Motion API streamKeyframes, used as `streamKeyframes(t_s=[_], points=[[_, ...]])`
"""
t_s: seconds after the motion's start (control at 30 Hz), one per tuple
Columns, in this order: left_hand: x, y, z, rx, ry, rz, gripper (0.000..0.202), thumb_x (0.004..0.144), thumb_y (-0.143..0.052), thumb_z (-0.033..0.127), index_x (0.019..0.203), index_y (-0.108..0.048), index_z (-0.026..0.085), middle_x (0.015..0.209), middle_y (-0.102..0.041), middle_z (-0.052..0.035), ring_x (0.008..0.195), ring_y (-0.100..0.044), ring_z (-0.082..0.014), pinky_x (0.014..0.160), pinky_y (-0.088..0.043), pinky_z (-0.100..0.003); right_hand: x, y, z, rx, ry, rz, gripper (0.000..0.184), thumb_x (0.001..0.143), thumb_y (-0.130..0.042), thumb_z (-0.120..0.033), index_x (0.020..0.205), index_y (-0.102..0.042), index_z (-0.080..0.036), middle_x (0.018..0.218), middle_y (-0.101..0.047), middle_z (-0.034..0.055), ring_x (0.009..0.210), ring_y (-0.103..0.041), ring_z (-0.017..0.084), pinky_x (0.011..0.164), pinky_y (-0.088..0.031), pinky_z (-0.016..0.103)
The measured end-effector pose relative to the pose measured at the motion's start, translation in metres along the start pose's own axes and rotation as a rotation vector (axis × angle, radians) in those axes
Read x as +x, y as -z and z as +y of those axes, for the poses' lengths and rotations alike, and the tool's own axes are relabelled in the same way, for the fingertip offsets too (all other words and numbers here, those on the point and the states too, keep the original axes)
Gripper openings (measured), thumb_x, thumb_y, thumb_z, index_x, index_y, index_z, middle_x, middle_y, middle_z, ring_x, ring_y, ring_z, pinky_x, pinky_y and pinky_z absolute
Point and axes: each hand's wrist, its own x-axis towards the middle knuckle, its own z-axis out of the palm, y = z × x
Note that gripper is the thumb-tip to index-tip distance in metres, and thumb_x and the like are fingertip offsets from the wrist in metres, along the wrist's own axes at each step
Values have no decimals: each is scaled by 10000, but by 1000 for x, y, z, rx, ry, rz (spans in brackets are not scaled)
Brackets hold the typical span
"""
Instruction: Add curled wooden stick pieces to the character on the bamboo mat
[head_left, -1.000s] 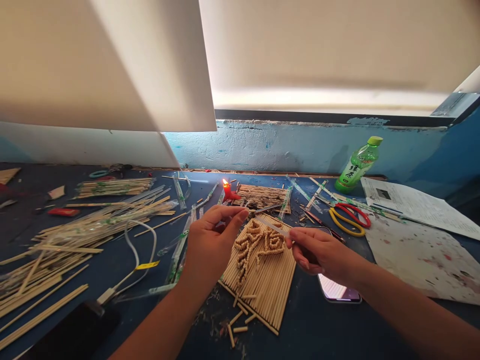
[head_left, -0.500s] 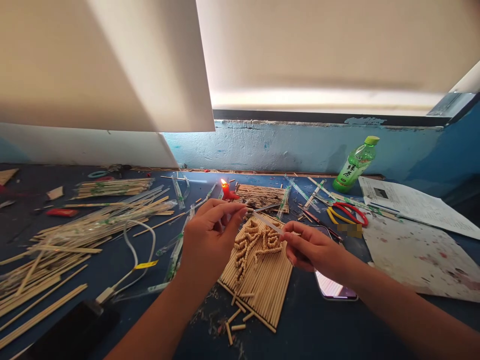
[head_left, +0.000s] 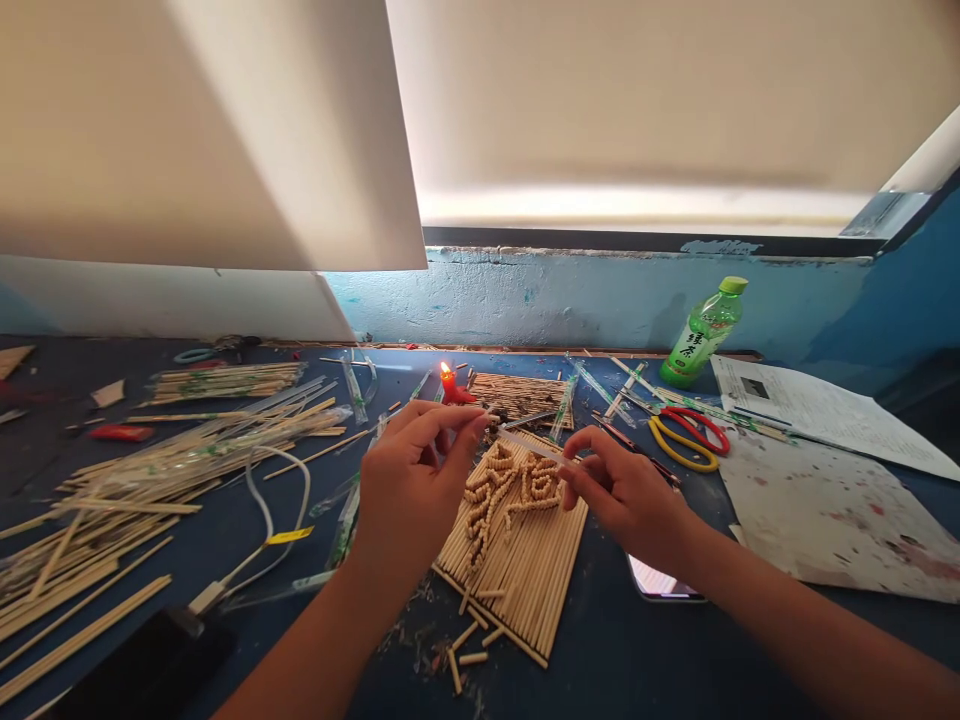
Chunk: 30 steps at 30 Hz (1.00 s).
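My right hand [head_left: 622, 490] pinches a whitish translucent stick, which looks like a glue stick [head_left: 536, 447], and its far end points at my left fingertips. My left hand [head_left: 424, 460] is closed in a pinch; a tiny pale piece shows at the fingertips, too small to name. Below both hands lies a panel of chopsticks laid side by side [head_left: 525, 570], with raised shapes made of small wooden beads or slices [head_left: 480, 515] on it. Behind them burns a red candle [head_left: 450, 384], close to a second, darker stick panel [head_left: 517, 395].
Loose and wrapped chopsticks [head_left: 112, 510] cover the left side, with a white cable [head_left: 255, 490] and a black power bank [head_left: 150, 640]. To the right are red-and-yellow-handled scissors [head_left: 690, 440], a phone [head_left: 660, 580], stained paper [head_left: 832, 510] and a green bottle [head_left: 701, 335]. Short cut pieces [head_left: 472, 658] lie in front.
The glue stick has tilted slightly and my right fingers have shifted their hold on it. My left hand stays nearly in place. The view has moved a little.
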Motion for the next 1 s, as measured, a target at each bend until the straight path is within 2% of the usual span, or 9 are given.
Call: streamKeyframes(t_s=[0.1, 0.2, 0.3, 0.4, 0.5, 0.63, 0.73, 0.9, 1.0], points=[[1, 2, -2, 0, 7, 29, 143, 874, -663, 360, 928, -744, 256, 872, -651, -1, 632, -535, -121, 584, -468, -265, 1, 3, 5, -15, 38, 27, 180, 970, -488, -417, 1023, -489, -245, 735, -697, -13, 468, -401, 88, 465, -301, 245], [2, 5, -3, -2, 54, 41, 152, 866, -667, 385, 903, -739, 257, 833, -657, 1, 629, -545, -127, 579, -465, -264, 5, 5, 13, 181, 18, 44, 216, 960, -506, -439, 1041, -451, -246, 731, -689, -9, 458, -364, 83, 443, -279, 237], [3, 6, -3, -33, 173, 15, 203, 839, -687, 428, 900, -738, 242, 754, -656, -3, 611, -543, -136, 539, -438, -253, 12, 9, 18, 394, -29, 56, 254, 940, -544, -453, 1027, -422, -248, 713, -671, -14, 446, -346, 76, 423, -254, 231], [5, 6, -7, -130, 318, -59, 289, 816, -691, 484, 914, -742, 218, 660, -634, 0, 531, -492, -125, 466, -373, -243, 17, 15, 17, 482, -50, 59, 256, 937, -554, -449, 1007, -419, -243, 707, -664, -12, 436, -336, 68, 417, -247, 230], [7, 6, -15, -264, 406, -105, 355, 792, -695, 518, 921, -743, 190, 594, -611, 4, 479, -460, -114, 435, -338, -240, 16, 19, 14, 432, -44, 32, 258, 937, -555, -451, 1014, -442, -232, 739, -674, 4, 454, -340, 68, 424, -254, 236], [7, 5, -22, -351, 438, -105, 384, 766, -707, 530, 915, -747, 178, 595, -629, -4, 485, -490, -119, 445, -350, -244, 12, 17, 14, 301, -40, -24, 274, 941, -541, -470, 1046, -470, -228, 792, -685, 21, 479, -356, 76, 431, -269, 243], [7, 5, -19, -373, 457, -134, 380, 758, -710, 539, 884, -744, 183, 586, -611, 6, 482, -473, -115, 455, -340, -247, 10, 14, 14, 260, -19, -39, 262, 951, -527, -464, 1044, -489, -222, 801, -684, 24, 498, -370, 77, 444, -282, 239], [6, 5, -10, -338, 482, -172, 340, 788, -698, 524, 860, -733, 194, 523, -493, 45, 466, -356, -95, 450, -266, -241, 9, 10, 13, 272, -24, -119, 239, 964, -516, -439, 1063, -506, -222, 835, -688, 25, 504, -361, 67, 446, -260, 227], [5, 5, -7, -290, 467, -164, 328, 795, -698, 513, 844, -730, 190, 579, -528, 34, 506, -374, -96, 481, -296, -236, 8, 9, 14, 358, -27, -168, 226, 966, -519, -425, 1078, -501, -230, 843, -678, 15, 501, -356, 66, 448, -263, 226]])
